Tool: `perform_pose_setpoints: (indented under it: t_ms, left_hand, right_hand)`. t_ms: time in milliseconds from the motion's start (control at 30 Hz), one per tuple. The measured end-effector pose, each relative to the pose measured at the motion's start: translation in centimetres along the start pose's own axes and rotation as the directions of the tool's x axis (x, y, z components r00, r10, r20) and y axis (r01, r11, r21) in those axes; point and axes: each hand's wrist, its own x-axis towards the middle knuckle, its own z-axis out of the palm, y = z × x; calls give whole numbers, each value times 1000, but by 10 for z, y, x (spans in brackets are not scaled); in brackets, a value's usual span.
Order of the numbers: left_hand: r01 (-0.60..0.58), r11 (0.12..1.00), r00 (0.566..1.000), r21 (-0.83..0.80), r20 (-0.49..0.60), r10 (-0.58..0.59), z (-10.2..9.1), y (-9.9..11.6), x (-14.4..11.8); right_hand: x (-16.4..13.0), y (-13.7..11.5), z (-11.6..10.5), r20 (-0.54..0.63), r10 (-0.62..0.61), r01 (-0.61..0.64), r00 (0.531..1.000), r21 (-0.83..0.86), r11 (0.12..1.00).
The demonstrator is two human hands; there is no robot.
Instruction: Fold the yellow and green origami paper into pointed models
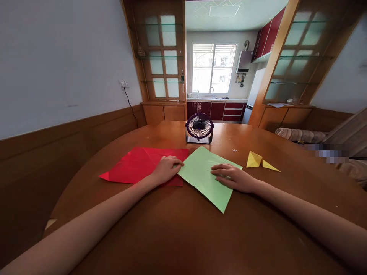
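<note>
A sheet of light green paper (203, 179) lies turned cornerwise on the table in front of me. My left hand (168, 169) rests over red paper (129, 164), its fingers closed with thumb and forefinger at the green sheet's left corner. Flat on the right half of the green sheet lies my right hand (231, 176), fingers stretched out and slightly apart. The red paper reaches partly under my left hand and forearm and carries a faint crease. To the right of my right hand stands a small folded yellow paper piece (254, 160) with a pointed tail.
A small dark desk fan (199, 128) stands on the round brown wooden table (172, 236), just beyond the papers. A white scrap (234, 150) lies right of it. Past the table's right edge is a rolled striped cushion (299, 135). Wooden shelves and a kitchen are behind.
</note>
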Motion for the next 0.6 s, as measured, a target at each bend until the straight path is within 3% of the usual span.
perform_pose_setpoints:
  t_ms: [300,533,600]
  left_hand:
    - [-182,982,945,48,283,161,-28,10,-8]
    - [-300,937,899,-182,274,341,-12,-2,-6]
    - [-347,923,897,-165,230,378,-7,-2,-6]
  right_hand:
    - [-12,23,-7,-71,-8,12,997,51,999]
    - [-16,27,-10,-156,-39,51,987,72,996]
    - [-16,25,-11,-170,-52,62,984,56,996]
